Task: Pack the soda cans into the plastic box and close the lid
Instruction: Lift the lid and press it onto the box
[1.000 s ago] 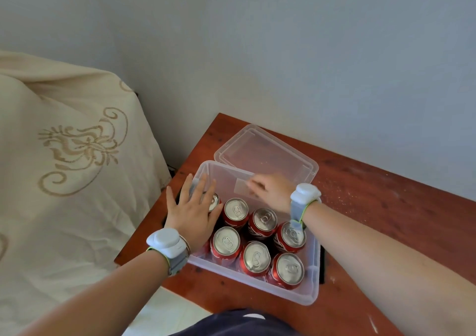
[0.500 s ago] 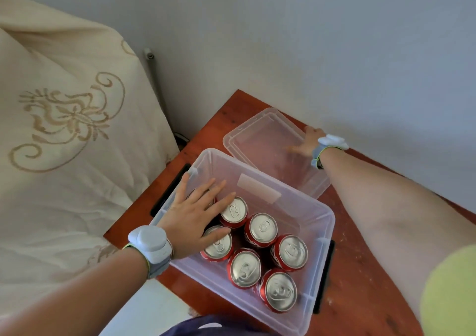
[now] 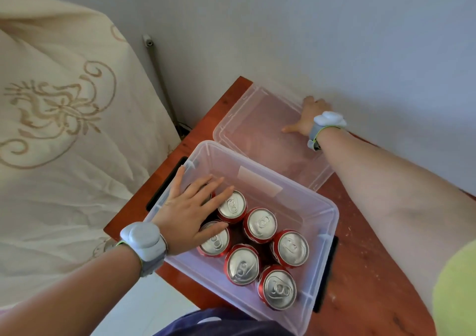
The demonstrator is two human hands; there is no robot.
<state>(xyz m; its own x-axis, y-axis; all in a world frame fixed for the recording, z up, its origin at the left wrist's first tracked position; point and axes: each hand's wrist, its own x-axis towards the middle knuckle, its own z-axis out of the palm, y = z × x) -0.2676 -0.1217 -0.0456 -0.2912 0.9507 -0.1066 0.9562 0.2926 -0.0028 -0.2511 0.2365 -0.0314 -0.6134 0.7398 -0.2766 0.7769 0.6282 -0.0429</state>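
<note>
A clear plastic box (image 3: 325, 222) stands on the red-brown table (image 3: 360, 271) and holds several red soda cans (image 3: 260, 223), upright with silver tops. My left hand (image 3: 192, 212) lies flat with spread fingers over the cans in the box's left corner, covering one of them. The clear lid (image 3: 257, 126) lies behind the box, near the wall. My right hand (image 3: 307, 116) rests on the lid's far right edge, thumb on the inner face and fingers curled over the rim by the wall.
A cream bedspread with gold embroidery (image 3: 56, 119) fills the left side, close to the table's left edge. A grey wall (image 3: 334, 39) runs right behind the lid. A thin pole (image 3: 159, 77) stands in the gap between bed and wall.
My right hand left the box, reached back to the lid and now grips its far edge by the wall. My left hand stayed on the cans. The camera view tilted downward.
</note>
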